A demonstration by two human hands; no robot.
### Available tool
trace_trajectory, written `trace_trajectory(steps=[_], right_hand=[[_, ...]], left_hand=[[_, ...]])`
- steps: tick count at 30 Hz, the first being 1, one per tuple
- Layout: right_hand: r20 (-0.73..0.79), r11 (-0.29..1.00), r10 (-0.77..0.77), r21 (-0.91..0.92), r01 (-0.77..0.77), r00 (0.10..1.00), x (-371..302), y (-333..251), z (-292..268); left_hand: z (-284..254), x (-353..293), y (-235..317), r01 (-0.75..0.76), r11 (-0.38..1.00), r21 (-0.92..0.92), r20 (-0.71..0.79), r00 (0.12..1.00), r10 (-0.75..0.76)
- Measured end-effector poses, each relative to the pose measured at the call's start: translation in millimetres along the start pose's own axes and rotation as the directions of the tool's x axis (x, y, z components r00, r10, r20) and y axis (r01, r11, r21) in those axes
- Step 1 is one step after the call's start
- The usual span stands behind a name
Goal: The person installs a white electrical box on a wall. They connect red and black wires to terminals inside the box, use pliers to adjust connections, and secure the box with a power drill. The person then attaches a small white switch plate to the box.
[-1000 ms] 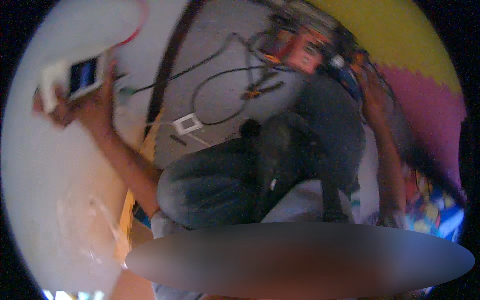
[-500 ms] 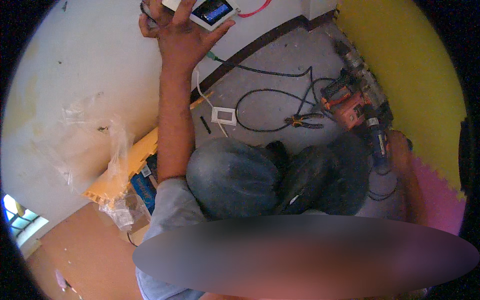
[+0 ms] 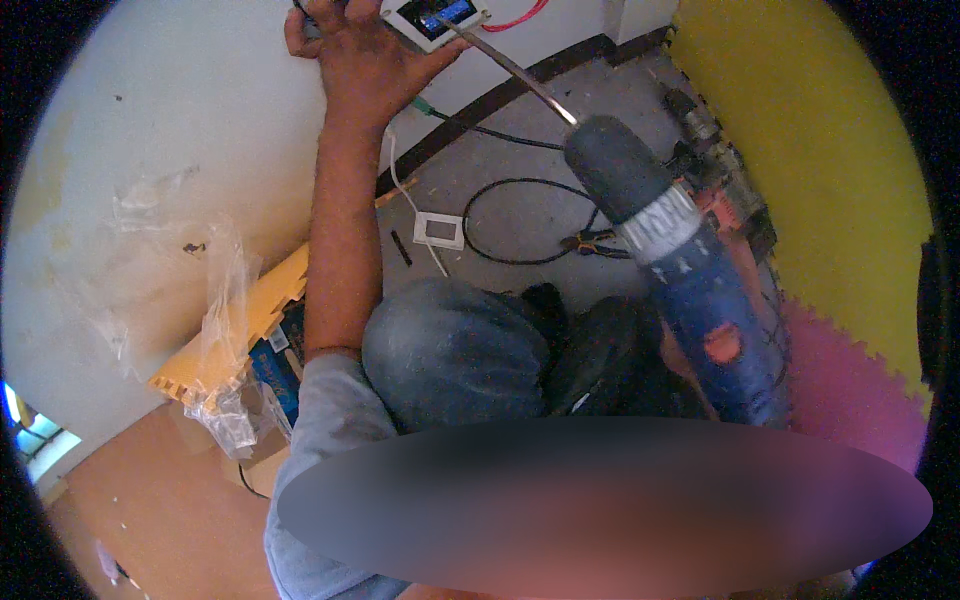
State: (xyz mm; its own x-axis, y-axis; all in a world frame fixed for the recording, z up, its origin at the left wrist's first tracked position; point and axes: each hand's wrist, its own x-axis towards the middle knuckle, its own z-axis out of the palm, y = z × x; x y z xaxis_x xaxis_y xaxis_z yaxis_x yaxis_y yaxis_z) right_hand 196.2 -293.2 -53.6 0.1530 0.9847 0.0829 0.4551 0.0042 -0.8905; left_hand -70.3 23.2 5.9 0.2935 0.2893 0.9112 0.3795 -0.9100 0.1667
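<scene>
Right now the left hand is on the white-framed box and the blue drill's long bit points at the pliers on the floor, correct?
Not quite: in the head view the blue drill's long bit points at the white-framed box, not at the pliers on the floor. The left hand is on that box.
</scene>
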Motion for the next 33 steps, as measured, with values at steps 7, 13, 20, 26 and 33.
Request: trace_trajectory(steps=[7,13,20,26,33], right_hand=[[-0.062,0.996,0.079,0.040,-0.077,0.995,-16.2,11.8,4.3],[0.161,0.682,0.286,0.658,-0.319,0.945,-9.2,45.9,3.7],[0.008,0.990,-0.045,-0.132,0.046,0.999,1.8,32.8,8.2],[-0.045,0.996,0.010,-0.084,-0.014,0.999,3.6,46.1,15.9],[-0.049,0.998,0.068,0.018,-0.068,0.996,3.0,49.0,21.4]], left_hand=[[-11.6,-9.2,-6.1,-0.298,0.814,0.498,0.244,0.949,0.198],[-9.0,-4.7,-10.8,-0.326,0.860,0.393,0.286,0.932,0.223],[-13.2,-5.5,-9.3,-0.348,0.799,0.491,0.300,0.928,0.219],[-9.9,-6.5,-11.6,-0.353,0.837,0.417,0.292,0.925,0.244],[-10.6,-4.4,-8.4,-0.389,0.818,0.424,0.334,0.907,0.258]])
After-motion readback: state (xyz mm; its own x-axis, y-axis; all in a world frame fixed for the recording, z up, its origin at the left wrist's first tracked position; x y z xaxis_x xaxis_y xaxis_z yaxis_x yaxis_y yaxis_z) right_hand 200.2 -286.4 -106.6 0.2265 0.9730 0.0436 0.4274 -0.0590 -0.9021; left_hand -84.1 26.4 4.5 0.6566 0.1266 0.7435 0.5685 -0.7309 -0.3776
